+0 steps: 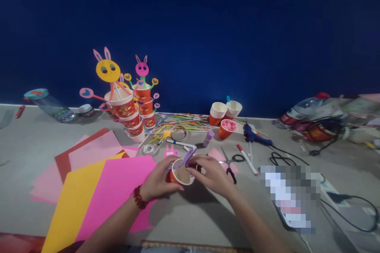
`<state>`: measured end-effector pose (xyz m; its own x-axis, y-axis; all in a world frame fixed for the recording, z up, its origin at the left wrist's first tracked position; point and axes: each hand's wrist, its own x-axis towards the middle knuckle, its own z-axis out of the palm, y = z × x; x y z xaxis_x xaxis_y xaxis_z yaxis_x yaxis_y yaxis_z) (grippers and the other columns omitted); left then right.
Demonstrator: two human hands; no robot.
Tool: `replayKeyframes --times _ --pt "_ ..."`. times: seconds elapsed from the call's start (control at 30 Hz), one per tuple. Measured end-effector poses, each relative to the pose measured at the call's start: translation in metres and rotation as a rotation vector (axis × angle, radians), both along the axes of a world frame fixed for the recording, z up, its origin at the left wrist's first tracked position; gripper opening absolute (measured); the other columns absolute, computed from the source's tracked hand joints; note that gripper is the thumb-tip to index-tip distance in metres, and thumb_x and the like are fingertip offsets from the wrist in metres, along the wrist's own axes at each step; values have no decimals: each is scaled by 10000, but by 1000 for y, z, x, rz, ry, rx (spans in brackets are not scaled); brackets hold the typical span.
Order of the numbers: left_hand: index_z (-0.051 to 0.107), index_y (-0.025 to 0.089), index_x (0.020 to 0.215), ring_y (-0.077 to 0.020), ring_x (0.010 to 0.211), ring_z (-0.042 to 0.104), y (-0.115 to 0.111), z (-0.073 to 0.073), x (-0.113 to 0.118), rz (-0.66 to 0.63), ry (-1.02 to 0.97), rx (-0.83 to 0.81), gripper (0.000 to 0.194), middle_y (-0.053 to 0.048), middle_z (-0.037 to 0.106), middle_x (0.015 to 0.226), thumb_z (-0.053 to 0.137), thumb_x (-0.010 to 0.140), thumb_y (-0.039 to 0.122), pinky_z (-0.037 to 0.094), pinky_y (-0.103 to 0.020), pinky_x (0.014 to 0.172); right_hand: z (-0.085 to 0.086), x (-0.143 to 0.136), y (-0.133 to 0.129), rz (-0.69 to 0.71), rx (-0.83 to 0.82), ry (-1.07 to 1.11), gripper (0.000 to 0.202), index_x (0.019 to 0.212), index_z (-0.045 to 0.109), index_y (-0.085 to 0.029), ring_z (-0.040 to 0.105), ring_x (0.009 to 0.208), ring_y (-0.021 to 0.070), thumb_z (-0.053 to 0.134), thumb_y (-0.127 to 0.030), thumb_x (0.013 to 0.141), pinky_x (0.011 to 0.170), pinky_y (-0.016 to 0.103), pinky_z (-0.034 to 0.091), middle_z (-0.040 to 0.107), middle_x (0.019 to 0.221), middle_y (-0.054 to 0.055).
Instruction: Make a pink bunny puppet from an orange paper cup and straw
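Observation:
A red paper cup (pixel 183 172) with a pale inside is tilted toward me above the table. My left hand (pixel 158 178), with a beaded bracelet at the wrist, is wrapped around the cup's left side. My right hand (pixel 208 172) pinches a bent purple strip, perhaps a drinking straw (pixel 190 156), at the cup's right rim. Part of the strip reaches down into the cup. Just behind the cup lies a pink bunny-shaped paper cutout (pixel 170 151). Scissors (pixel 228 162) with black handles rest to the right of my right hand.
Coloured paper sheets (pixel 115 189) spread at left. Stacked cups with a yellow bunny face (pixel 108 70) stand behind them. Loose straws (pixel 184 120), a purple glue stick (pixel 208 138), a red marker (pixel 247 159), a blue glue gun (pixel 257 136) with its cord and a pixelated phone-like object (pixel 287 197) lie around.

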<state>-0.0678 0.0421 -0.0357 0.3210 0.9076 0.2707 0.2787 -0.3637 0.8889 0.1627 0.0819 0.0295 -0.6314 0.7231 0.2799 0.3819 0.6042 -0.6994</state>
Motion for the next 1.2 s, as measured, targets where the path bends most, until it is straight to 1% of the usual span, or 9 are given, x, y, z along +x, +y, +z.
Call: replayKeyframes --times 0.1,0.2,0.3,0.5,0.67,0.77,0.87,1.0,1.2 --pt "562 216 1304 -327 1202 597 0 -1 0 2 12 14 776 -134 631 1301 834 680 589 468 -463 1047 3 0 0 -6 7 -68 61 889 708 -176 679 742 193 665 -217 905 680 266 489 760 900 75" --pt "577 213 1293 -336 1208 594 0 0 0 6 15 12 764 -140 633 1301 825 683 601 462 -478 1056 3 -1 2 -8 21 -86 110 803 694 -178 676 747 204 668 -215 903 688 274 475 749 824 66" --pt "586 213 1280 -336 1197 603 1 3 1 9 6 0 753 -138 643 1285 823 683 604 472 -479 1046 2 -2 2 -12 21 -91 145 775 685 -181 671 723 202 661 -231 909 675 276 471 745 804 66" --pt "604 205 1262 -333 1189 613 1 6 2 11 -14 -3 740 -141 651 1282 823 680 606 487 -472 1036 1 -3 1 -23 25 -101 168 804 708 -181 666 727 200 642 -267 932 668 275 468 747 816 68" --pt "593 206 1271 -317 1176 622 0 2 1 22 -46 0 725 -137 655 1272 833 691 567 498 -456 1026 -1 -3 3 -8 3 -96 90 899 742 -176 667 742 205 679 -240 907 670 274 462 754 822 66" --pt "582 202 1279 -320 1185 615 -1 -1 1 27 -55 4 730 -140 647 1280 837 692 552 490 -460 1034 -2 -4 5 0 -15 -45 92 892 758 -183 668 762 204 695 -249 893 699 280 472 754 817 60" --pt "572 194 1283 -319 1175 616 -1 -1 1 23 -75 -3 725 -141 647 1268 829 705 548 486 -457 1031 -4 -4 6 -2 -60 0 82 902 775 -182 675 796 206 718 -230 866 721 286 481 757 837 60" --pt "570 203 1277 -306 1139 628 -2 1 2 10 -107 1 697 -122 654 1238 828 715 525 496 -431 1000 -4 -5 7 -14 -137 0 108 936 775 -185 681 829 215 729 -201 840 715 286 492 767 890 65" --pt "572 210 1256 -301 1108 638 -2 -1 2 33 -93 32 660 -115 664 1212 822 719 501 500 -434 972 1 -6 7 24 -201 18 74 882 757 -188 679 770 196 719 -175 820 695 278 505 763 872 48"
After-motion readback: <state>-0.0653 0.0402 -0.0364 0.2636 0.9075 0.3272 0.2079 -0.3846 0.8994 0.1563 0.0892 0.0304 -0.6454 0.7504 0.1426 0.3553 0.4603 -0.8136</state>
